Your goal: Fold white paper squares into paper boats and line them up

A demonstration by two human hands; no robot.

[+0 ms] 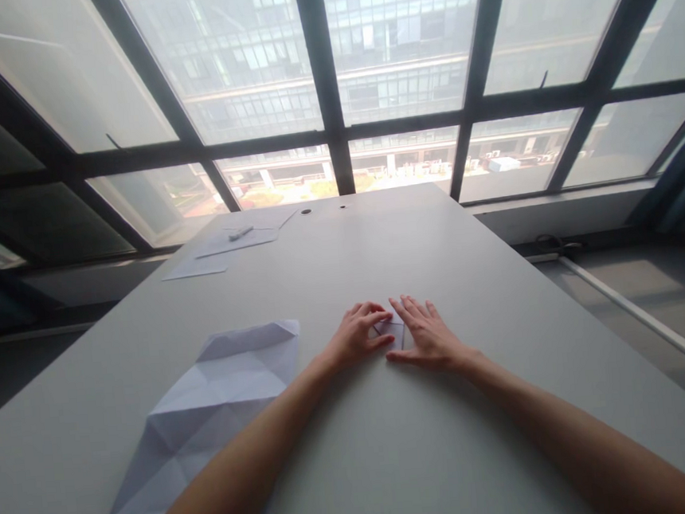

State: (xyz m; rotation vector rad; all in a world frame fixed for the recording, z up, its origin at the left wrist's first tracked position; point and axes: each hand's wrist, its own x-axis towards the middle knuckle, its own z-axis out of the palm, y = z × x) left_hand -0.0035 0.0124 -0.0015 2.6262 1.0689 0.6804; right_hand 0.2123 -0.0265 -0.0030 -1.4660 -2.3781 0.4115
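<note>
A small folded white paper (392, 331) lies on the table between my two hands. My left hand (362, 334) holds its left side, with the thumb and bent index finger resting on it a little apart. Along the paper's right side lies my right hand (422, 336), fingers stretched out and thumb apart, touching the edge. Parts of the paper are hidden under my fingers. To the left, a large creased white sheet (210, 388) rests partly unfolded, and my left forearm covers some of it.
The white table (360, 463) reaches toward tall windows (396, 44). At its far left, flat sheets of paper (211, 262) lie with a small white object (240, 233) on top. A small dark hole (306, 211) shows near the far edge. A white bar (641, 315) runs beyond the right edge.
</note>
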